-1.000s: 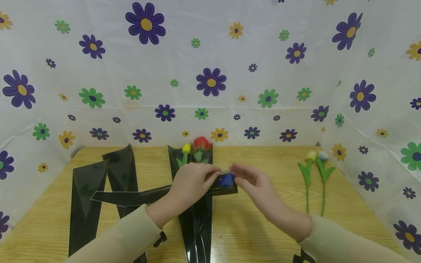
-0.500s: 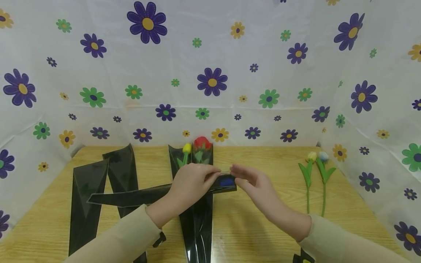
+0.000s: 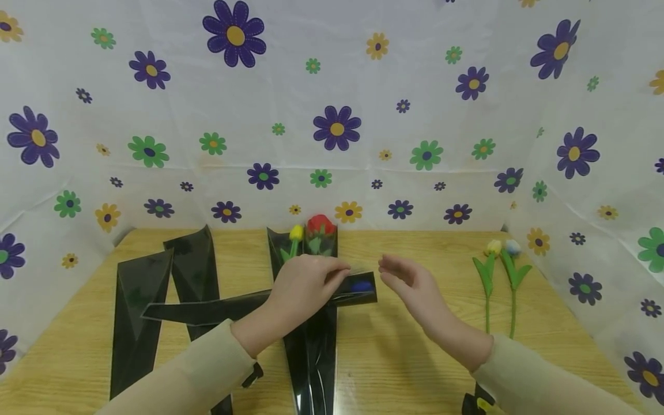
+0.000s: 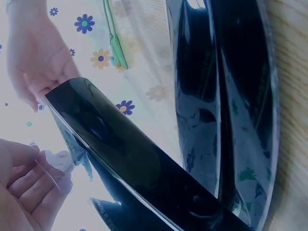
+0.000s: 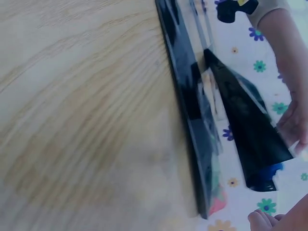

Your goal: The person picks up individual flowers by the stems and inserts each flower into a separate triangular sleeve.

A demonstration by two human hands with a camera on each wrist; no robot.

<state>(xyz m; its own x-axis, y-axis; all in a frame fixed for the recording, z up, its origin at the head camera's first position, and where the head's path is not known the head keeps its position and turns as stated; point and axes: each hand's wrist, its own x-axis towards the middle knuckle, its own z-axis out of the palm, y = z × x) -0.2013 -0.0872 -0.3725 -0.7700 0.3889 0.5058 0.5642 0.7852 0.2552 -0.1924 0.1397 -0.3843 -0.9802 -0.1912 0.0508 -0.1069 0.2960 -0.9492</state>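
My left hand (image 3: 303, 297) pinches the clear film edge of a black flower sleeve (image 3: 207, 312) between thumb and fingers. The sleeve lies sideways above the wooden table, narrow end to the left and mouth to the right. Inside the mouth shows a blue flower (image 3: 362, 286), its stem hidden; its blue also shows in the right wrist view as a blue petal edge (image 5: 272, 171). Just right of the mouth, my right hand (image 3: 417, 294) hovers with loosely bent fingers, a small gap from the sleeve, holding nothing.
Beneath the held sleeve lie two black sleeves, with a yellow tulip (image 3: 296, 233) and a red rose (image 3: 320, 225). Two more black sleeves (image 3: 139, 311) lie left. At right lie a pale yellow tulip (image 3: 493, 248) and a light blue tulip (image 3: 512, 248). Flower-printed cloth (image 3: 259, 104) stands behind.
My right hand has moved slightly right, off the sleeve's mouth. The blue flower first showed more at the mouth and now sits deeper in shadow inside. My left hand keeps its pinch.
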